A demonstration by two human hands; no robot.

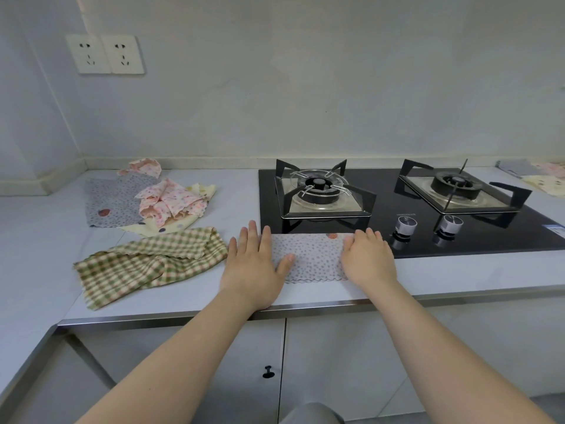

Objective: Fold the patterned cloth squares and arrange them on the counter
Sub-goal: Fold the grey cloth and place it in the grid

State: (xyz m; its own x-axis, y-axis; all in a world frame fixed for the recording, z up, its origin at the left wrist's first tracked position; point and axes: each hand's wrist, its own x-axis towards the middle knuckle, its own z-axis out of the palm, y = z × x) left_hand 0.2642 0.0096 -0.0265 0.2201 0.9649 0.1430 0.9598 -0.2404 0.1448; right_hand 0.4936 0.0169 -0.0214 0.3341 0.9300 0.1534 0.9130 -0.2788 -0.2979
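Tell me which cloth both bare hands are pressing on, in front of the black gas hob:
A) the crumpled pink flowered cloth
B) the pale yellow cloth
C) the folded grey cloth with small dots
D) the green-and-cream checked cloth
C: the left hand and the right hand lie flat on the two ends of the folded grey dotted cloth.

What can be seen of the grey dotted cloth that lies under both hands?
The grey dotted cloth looks like thin soft fabric, folded into a flat rectangular strip. It has small dark dots, one reddish motif at its far edge and a scalloped near edge. It lies on the white counter, its far part over the front of the black glass hob. The left hand presses flat on its left end, and the right hand rests on its right end.
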